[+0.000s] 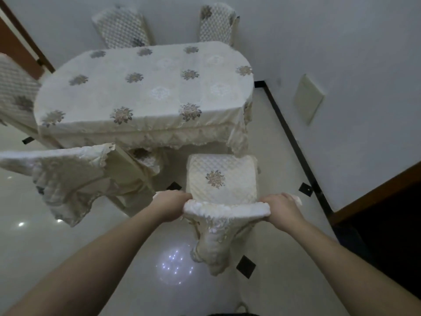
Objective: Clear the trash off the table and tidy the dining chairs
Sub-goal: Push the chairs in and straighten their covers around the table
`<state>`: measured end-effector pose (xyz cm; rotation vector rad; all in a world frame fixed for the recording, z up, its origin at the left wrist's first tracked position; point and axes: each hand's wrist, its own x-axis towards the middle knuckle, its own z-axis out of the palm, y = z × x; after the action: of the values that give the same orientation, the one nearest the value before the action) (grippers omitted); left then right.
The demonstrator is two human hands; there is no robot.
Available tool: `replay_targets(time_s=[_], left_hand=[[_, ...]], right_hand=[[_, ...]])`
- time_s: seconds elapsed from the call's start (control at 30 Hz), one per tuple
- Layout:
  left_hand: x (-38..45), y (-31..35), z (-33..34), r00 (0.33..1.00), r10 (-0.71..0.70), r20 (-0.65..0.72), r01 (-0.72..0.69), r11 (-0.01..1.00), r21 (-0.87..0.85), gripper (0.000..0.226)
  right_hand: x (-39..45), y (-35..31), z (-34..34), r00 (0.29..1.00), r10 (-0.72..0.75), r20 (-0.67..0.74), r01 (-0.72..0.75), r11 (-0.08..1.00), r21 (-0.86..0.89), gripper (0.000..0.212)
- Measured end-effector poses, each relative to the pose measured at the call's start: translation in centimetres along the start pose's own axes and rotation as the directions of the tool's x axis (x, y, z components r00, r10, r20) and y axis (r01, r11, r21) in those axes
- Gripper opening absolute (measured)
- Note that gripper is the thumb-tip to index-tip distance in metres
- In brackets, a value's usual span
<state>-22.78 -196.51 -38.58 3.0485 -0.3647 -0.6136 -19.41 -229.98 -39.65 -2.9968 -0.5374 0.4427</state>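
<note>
A dining chair (222, 179) with a cream quilted cover stands in front of me, its seat facing the table. My left hand (169, 205) grips the left end of its backrest top, and my right hand (281, 207) grips the right end. The table (145, 87) beyond it wears a cream cloth with flower motifs, and nothing lies on the cloth. The chair's seat sits just outside the table's near edge, toward its right end.
A second covered chair (68, 176) stands at my left, partly under the table. Two more chairs (123, 27) (217, 23) are at the far side and one (16, 87) at the left end. A wall with a dark skirting (293, 137) runs along the right.
</note>
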Motion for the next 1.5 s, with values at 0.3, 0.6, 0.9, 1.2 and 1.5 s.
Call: replay_targets(time_s=[0.3, 0.6, 0.9, 1.2, 1.5], left_hand=[[-2.7, -2.3, 1.3, 1.0, -0.009, 0.019, 0.01, 1.0, -0.014, 0.013], [-6.9, -7.6, 2.4, 0.995, -0.099, 0.017, 0.1, 0.994, -0.046, 0.023], [-4.7, -11.2, -0.6, 0.99, -0.134, -0.048, 0.133, 0.991, -0.02, 0.024], [-1.8, -13.4, -1.1, 0.993, -0.097, -0.06, 0.099, 0.995, 0.023, 0.023], [5.4, -16.3, -4.7, 0.978, -0.169, -0.12, 0.169, 0.986, -0.006, 0.03]], right_hand=[[0.0, -3.0, 0.6, 0.998, -0.058, 0.01, 0.058, 0.998, -0.009, 0.017], [1.2, -9.5, -0.1, 0.99, -0.136, 0.019, 0.137, 0.99, -0.039, 0.02], [5.1, -13.4, -4.3, 0.992, 0.027, 0.122, -0.009, 0.989, -0.148, 0.031], [8.6, -13.9, -3.7, 0.992, 0.07, 0.103, -0.055, 0.989, -0.14, 0.018], [17.3, -12.8, -7.3, 0.993, 0.071, 0.093, -0.053, 0.983, -0.178, 0.024]])
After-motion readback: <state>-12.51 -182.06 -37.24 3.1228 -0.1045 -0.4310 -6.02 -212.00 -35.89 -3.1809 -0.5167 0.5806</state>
